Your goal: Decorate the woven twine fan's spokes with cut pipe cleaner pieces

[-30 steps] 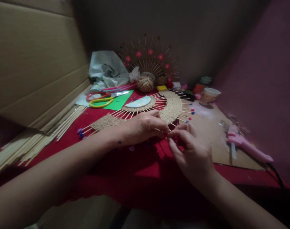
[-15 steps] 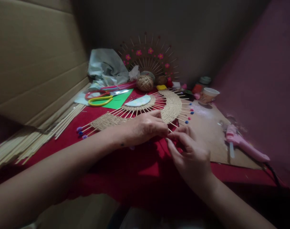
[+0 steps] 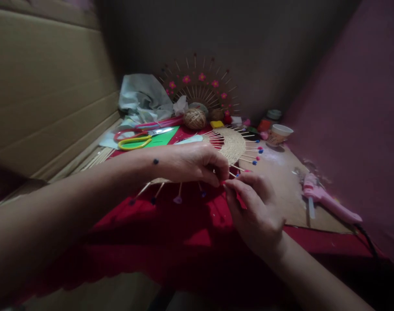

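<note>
Left hand [image 3: 200, 162] and right hand [image 3: 257, 209] pinch a tiny reddish piece [image 3: 222, 183] beside the stick-spoked tan woven-twine crescent [image 3: 235, 144], toward the red-clothed tabletop's [image 3: 184, 229] front edge.

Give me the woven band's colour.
The woven band is tan, best seen in the head view.

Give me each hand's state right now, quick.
Left hand: closed, curled at the woven piece; anything held is hidden.
Right hand: closed in a thumb-and-finger pinch close to the left; anything held is too small to tell.
</note>
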`<act>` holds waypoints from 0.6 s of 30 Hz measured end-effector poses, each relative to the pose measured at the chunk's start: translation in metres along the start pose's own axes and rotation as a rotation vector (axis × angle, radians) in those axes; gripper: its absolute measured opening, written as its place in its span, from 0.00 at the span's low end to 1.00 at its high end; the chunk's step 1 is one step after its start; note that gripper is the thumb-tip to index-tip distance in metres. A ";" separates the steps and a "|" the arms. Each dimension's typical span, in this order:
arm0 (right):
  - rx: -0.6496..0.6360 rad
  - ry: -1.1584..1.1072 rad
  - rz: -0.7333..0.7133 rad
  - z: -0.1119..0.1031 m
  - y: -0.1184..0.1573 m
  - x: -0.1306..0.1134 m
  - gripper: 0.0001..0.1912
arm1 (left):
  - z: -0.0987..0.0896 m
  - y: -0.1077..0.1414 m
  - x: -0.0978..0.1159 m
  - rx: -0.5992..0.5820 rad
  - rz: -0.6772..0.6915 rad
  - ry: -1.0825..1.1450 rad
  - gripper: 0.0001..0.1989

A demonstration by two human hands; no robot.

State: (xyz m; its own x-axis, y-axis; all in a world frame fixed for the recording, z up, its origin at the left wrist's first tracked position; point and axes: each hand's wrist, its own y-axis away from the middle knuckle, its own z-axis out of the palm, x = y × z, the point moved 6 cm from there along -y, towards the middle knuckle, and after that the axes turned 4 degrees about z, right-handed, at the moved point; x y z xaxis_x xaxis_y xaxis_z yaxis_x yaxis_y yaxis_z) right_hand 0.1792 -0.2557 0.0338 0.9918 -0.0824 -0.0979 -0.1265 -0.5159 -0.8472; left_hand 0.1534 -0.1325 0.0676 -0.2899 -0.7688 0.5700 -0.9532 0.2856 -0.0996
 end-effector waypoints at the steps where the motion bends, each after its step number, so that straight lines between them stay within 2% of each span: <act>1: 0.009 -0.005 0.003 0.000 -0.001 0.000 0.06 | -0.002 0.000 0.000 0.011 0.003 0.003 0.06; 7: 0.027 0.012 -0.017 0.002 0.003 -0.001 0.06 | 0.005 -0.003 -0.015 -0.032 -0.051 0.109 0.06; 14: 0.028 0.000 -0.010 0.003 0.005 0.002 0.07 | 0.005 -0.011 -0.024 -0.011 -0.017 0.120 0.04; 18: 0.048 -0.002 0.004 0.000 0.001 0.003 0.06 | 0.004 -0.016 -0.026 -0.048 0.025 0.132 0.04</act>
State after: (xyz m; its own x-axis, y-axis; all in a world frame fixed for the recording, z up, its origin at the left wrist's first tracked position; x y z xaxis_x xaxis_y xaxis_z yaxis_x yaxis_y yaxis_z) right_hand 0.1825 -0.2565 0.0324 0.9913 -0.0826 -0.1027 -0.1297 -0.4739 -0.8710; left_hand 0.1762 -0.1197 0.0515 -0.2965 -0.6803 0.6702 -0.9397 0.3330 -0.0777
